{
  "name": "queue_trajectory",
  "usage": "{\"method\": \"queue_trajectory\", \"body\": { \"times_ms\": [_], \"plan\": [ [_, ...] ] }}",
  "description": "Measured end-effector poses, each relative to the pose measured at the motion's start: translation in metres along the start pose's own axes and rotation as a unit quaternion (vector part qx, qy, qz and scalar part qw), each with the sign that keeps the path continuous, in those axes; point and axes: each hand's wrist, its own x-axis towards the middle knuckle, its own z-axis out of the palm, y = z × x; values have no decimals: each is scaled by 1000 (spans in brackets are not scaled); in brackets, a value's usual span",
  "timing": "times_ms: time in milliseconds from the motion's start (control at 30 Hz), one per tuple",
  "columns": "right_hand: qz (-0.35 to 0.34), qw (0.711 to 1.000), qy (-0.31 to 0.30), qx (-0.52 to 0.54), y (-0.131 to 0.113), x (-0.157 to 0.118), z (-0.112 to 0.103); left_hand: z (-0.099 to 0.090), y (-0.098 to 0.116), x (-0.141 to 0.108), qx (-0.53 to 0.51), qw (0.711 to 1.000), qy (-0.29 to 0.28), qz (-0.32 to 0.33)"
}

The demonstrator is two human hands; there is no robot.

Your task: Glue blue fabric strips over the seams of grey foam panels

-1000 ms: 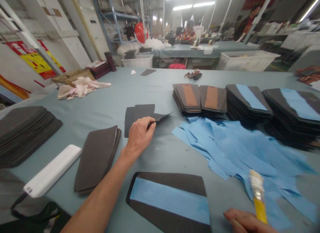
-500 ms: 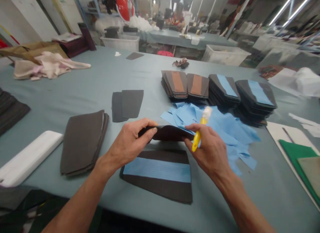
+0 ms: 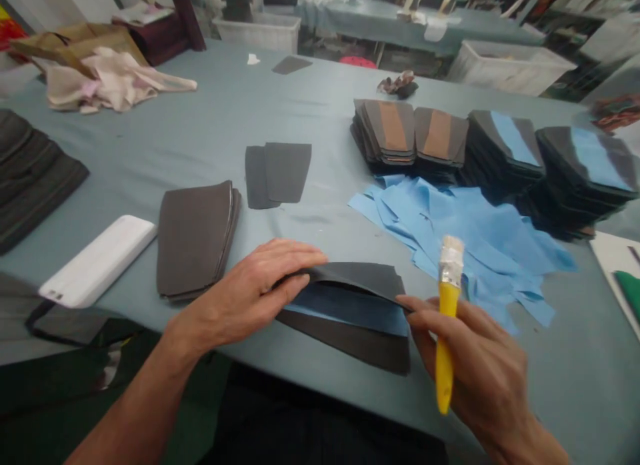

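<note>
My left hand (image 3: pixel 260 285) pinches the left end of a dark panel (image 3: pixel 360 276). The fingers of my right hand (image 3: pixel 475 358) grip that panel's right end, and a yellow-handled brush (image 3: pixel 447 332) is also held in this hand, bristles up. Beneath the raised panel lies another dark panel (image 3: pixel 365 348) with a blue strip (image 3: pixel 345 310) across it, partly covered. A stack of dark panels (image 3: pixel 195 242) stands left of my left hand. Blue fabric pieces (image 3: pixel 450 225) lie beyond my right hand.
Stacks with brown strips (image 3: pixel 395 128) and with blue strips (image 3: pixel 515 138) stand at the back right. Two grey pieces (image 3: pixel 289 172) lie mid-table. A white device (image 3: pixel 100 258) is at left, with dark folded fabric (image 3: pixel 30 178) behind it.
The held panel has come down over the blue-striped panel and partly covers it. The brush has turned more upright in my right hand. The view has tilted downward.
</note>
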Motion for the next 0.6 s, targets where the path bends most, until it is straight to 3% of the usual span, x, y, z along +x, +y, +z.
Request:
{"method": "queue_trajectory", "body": {
  "times_ms": [133, 233, 400, 600],
  "plan": [
    [-4, 999, -28, 33, -11, -24, 3, 7, -3, -37, 16, 982, 134, -133],
    [-4, 998, -43, 43, -13, -33, 6, 20, -6, -62, 35, 968, 163, -187],
    [-3, 999, -44, 21, -13, -34, 6, 29, -10, -86, 72, 977, 64, -189],
    [8, 998, -52, 35, -13, -42, 5, 21, -20, -71, 107, 982, -46, -147]
  ]
}}
